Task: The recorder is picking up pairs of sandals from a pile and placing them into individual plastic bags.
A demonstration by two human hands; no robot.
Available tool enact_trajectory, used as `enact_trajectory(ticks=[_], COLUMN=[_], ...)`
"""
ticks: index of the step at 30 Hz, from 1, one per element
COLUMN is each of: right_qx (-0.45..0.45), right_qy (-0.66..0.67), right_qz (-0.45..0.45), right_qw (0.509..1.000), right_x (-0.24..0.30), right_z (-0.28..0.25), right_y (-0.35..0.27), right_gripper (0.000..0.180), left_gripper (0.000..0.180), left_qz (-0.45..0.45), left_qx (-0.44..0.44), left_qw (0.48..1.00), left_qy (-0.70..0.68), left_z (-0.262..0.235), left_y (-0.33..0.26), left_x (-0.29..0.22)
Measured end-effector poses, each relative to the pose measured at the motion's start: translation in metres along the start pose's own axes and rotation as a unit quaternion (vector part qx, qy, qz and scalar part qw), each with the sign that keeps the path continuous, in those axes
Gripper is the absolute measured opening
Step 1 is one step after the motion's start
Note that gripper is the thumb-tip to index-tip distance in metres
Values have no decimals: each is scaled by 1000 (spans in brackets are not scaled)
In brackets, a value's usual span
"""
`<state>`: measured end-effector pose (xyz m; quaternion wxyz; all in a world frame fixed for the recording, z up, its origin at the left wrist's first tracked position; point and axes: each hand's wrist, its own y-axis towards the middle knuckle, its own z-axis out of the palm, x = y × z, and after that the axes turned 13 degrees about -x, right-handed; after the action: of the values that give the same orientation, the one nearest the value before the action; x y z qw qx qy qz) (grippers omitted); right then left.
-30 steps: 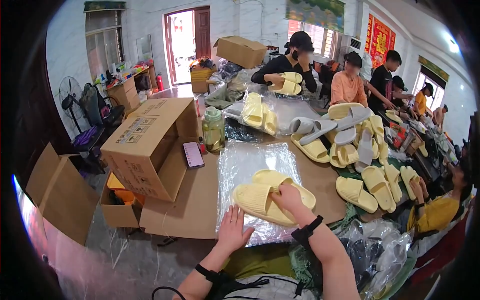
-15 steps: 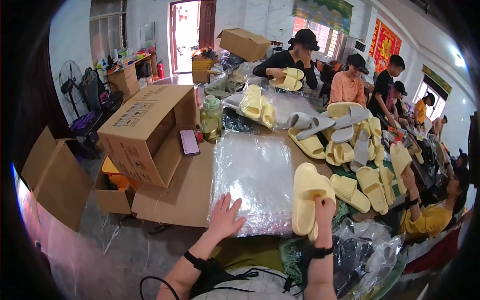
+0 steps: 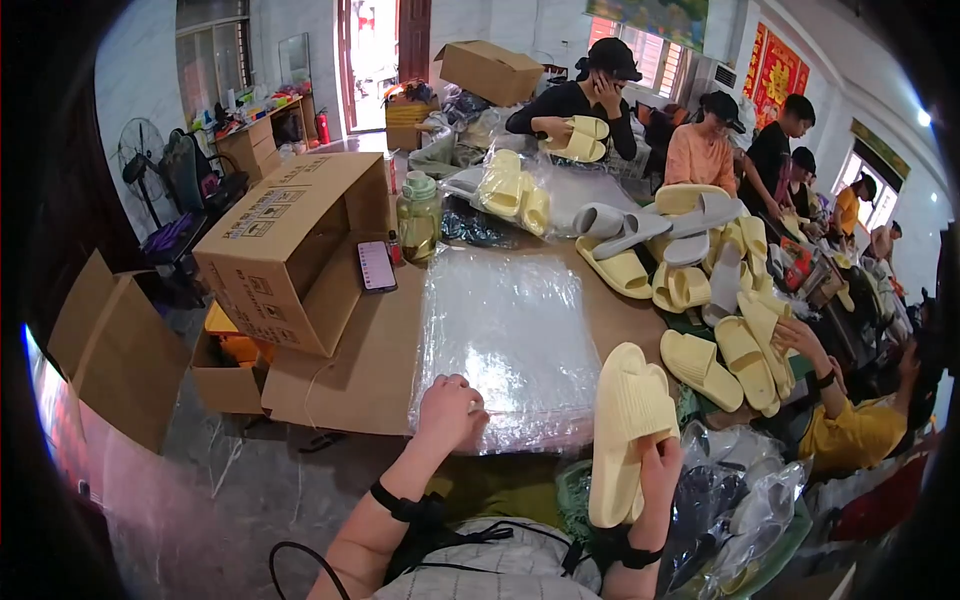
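Observation:
A stack of clear plastic bags lies flat on the cardboard-covered table in front of me. My left hand rests at the stack's near left part, its fingers curled together on the film of a plastic bag. To the right, my right hand grips a pair of pale yellow slippers near the strap. The slippers hang upright, just off the stack's right edge, one sole mostly covering the other.
Yellow and grey slippers pile up on the right; a co-worker's hand touches one there. Bagged slippers sit low right. An open carton, phone and green-lidded bottle stand left. Several people work beyond the table.
My left hand has gone from lying flat with fingers spread to curled on the bags. My right hand has brought the slippers down, nearer to me. The co-worker's hand at right has moved lower.

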<state>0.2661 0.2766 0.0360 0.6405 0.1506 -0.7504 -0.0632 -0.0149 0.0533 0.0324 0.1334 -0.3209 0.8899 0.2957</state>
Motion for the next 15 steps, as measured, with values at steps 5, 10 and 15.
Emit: enact_trajectory(ticks=[5, 10, 15], right_qx=[24, 43, 51], right_qy=[-27, -38, -83], right_qz=[-28, -30, -68], right_qw=[999, 998, 993], right_x=[-17, -17, -10], right_z=[-11, -16, -12], right_y=[-16, -27, -32], right_gripper=[23, 21, 17], left_gripper=[28, 34, 37], left_qz=[-85, -62, -8], left_qx=[58, 15, -40], left_qw=[991, 987, 993], left_qy=[-88, -146, -109], left_z=[-10, -7, -3], left_y=[10, -2, -8], left_x=[9, 12, 11])
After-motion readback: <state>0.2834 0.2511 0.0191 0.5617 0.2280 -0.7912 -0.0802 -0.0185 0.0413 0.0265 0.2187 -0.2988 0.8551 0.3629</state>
